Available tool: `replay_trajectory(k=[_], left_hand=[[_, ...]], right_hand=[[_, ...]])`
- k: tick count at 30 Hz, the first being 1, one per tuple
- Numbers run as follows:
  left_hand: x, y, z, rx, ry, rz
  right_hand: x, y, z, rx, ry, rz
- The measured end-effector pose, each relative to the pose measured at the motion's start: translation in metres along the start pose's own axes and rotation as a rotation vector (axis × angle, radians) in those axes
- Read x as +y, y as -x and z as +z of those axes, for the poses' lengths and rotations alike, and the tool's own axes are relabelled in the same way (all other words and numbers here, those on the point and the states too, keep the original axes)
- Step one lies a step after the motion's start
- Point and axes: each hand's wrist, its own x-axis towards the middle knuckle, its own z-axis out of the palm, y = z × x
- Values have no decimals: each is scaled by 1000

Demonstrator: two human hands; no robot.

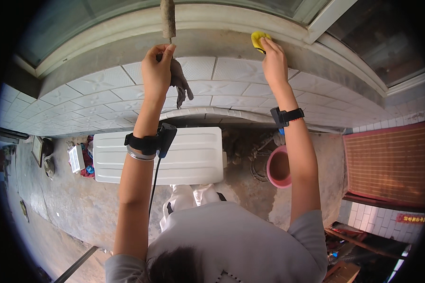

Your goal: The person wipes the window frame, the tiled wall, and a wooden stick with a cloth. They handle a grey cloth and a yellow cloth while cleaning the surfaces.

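My left hand (157, 70) pinches the thin stem below a rough brown cylinder (168, 19) that looks like a worn roller. From the same hand hangs a dark grey cloth (180, 79), partly hidden by the fingers. The cylinder stands out against the window frame (212, 23). Farther right, my right hand (275, 60) holds a yellow cloth or sponge (259, 40) against the grey window sill (212, 42), close to the frame's lower edge. The fingers cover part of the yellow piece.
White tiles (233, 70) face the wall under the sill, and a wrapped pipe (212, 111) runs along its foot. Below my arms stands a white ridged lid or box (191, 152). A pink basin (279, 168) with brownish contents sits on the floor. At right hangs a slatted mat (386, 162).
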Motion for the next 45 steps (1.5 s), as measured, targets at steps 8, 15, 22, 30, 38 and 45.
replay_trajectory(k=[8,15,22,30,38,45], left_hand=[[-17,-16,29,-83,-32,7],[-29,-29,44,-38,-92,8],[-28,-29,70,-103,-182,15],[-16,-18,103,-150,-211,46],[-13,-9,138,-203,-211,70],[-9,2,172,-232,-225,122]], right_hand=[[-127,-50,59,81,-145,-285],[-118,-56,95,33,-210,-349],[-105,-48,85,-38,-89,-190],[-74,-37,70,-23,-78,-110],[-38,-26,58,1,-84,-66],[-5,-15,50,73,1,-53]])
